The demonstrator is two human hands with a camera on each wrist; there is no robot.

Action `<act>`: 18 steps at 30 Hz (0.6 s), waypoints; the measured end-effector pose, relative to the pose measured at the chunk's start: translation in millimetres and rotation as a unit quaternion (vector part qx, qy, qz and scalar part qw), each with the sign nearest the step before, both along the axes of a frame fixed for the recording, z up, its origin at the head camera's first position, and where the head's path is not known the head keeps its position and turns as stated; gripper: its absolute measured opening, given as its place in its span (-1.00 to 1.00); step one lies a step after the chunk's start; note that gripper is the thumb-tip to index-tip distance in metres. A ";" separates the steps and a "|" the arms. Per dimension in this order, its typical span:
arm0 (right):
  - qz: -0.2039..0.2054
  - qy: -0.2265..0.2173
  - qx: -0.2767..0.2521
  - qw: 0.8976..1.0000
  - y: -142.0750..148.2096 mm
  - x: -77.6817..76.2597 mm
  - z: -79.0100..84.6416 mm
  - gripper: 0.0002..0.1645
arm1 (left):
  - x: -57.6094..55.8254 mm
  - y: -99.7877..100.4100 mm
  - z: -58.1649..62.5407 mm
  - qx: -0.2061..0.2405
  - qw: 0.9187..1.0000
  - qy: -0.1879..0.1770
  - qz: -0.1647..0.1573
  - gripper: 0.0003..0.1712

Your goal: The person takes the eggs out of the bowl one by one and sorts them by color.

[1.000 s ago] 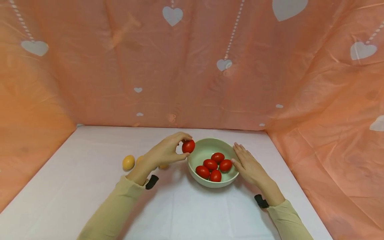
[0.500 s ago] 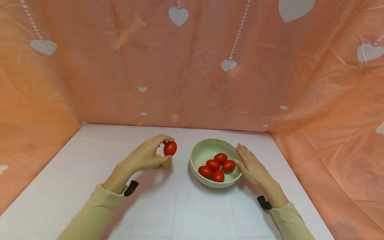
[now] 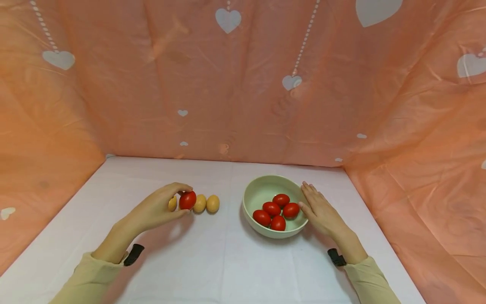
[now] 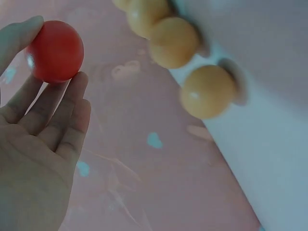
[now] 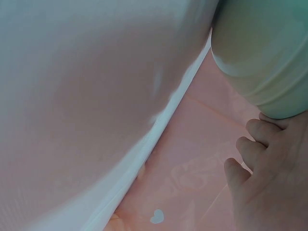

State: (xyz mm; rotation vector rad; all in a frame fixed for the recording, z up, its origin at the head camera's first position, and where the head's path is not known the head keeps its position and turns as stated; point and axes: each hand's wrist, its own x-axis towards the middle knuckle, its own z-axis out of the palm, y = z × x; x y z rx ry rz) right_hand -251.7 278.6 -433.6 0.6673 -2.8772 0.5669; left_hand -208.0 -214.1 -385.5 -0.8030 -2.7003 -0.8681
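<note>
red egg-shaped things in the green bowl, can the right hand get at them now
Probably yes: the right hand holds nothing and lies at the side of the green bowl, whose top is open with nothing covering the red egg-shaped things; only the rim stands between.

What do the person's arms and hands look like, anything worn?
The left sleeve and right sleeve are plain khaki-beige, ending near the wrists. The left hand and right hand are ungloved. The left wrist piece and right wrist piece are small and black.
</note>
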 end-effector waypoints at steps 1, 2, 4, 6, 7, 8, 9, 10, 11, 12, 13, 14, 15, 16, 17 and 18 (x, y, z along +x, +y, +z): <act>0.001 0.001 -0.001 1.000 -0.3 0.0 0.0 -0.21 | 2.6 -3.5 -0.8 -0.003 1.000 -0.003 0.002 -0.40; 0.002 0.002 -0.001 1.000 -0.5 -0.2 -0.2 -0.21 | 5.0 -7.1 -1.9 -0.008 1.000 -0.002 0.002 -0.40; 0.003 0.005 0.000 1.000 -0.6 -0.3 -0.4 -0.21 | 9.5 -14.0 -4.2 -0.015 1.000 -0.002 0.004 -0.41; 0.003 0.006 0.000 1.000 -0.4 -0.3 -0.6 -0.21 | 13.4 -20.7 -7.3 -0.027 1.000 -0.001 0.007 -0.41; 0.004 0.006 0.000 1.000 -0.4 -0.2 -0.5 -0.21 | 15.2 -24.0 -9.1 -0.034 0.999 0.000 0.009 -0.40; 0.005 0.006 0.001 1.000 -0.5 -0.3 -0.6 -0.21 | 17.0 -27.5 -11.2 -0.040 0.999 -0.001 0.012 -0.40; 0.005 0.006 0.000 1.000 -0.5 -0.2 -0.5 -0.21 | 19.0 -30.7 -13.2 -0.047 0.999 -0.004 0.016 -0.40; 0.006 0.005 -0.001 1.000 -0.6 -0.2 -0.5 -0.21 | 20.7 -34.0 -15.2 -0.051 0.998 -0.008 0.018 -0.40; 0.006 0.006 -0.001 1.000 -0.6 -0.1 -0.4 -0.21 | 22.2 -37.1 -17.3 -0.058 0.998 -0.009 0.020 -0.40; 0.007 0.006 -0.002 1.000 -0.6 0.0 -0.4 -0.21 | 23.9 -40.0 -19.0 -0.062 0.998 -0.012 0.023 -0.41; 0.007 0.006 -0.003 1.000 -0.7 0.1 -0.4 -0.21 | 25.5 -42.8 -20.5 -0.065 0.997 -0.017 0.026 -0.41; 0.007 0.006 -0.003 1.000 -0.7 0.1 -0.5 -0.21 | 27.0 -45.5 -21.9 -0.068 0.997 -0.021 0.028 -0.42; 0.007 0.007 -0.003 1.000 -0.7 0.0 -0.6 -0.22 | 28.6 -48.0 -23.0 -0.072 0.997 -0.025 0.031 -0.43; 0.007 0.007 -0.004 1.000 -0.6 0.0 -0.7 -0.22 | 29.6 -50.2 -24.1 -0.073 0.997 -0.028 0.030 -0.43; 0.007 0.007 -0.004 1.000 -0.5 0.0 -0.7 -0.21 | 30.6 -52.2 -24.9 -0.075 0.996 -0.032 0.031 -0.43; 0.007 0.007 -0.004 1.000 -0.5 -0.1 -0.8 -0.21 | 31.8 -54.3 -25.6 -0.078 0.996 -0.037 0.033 -0.43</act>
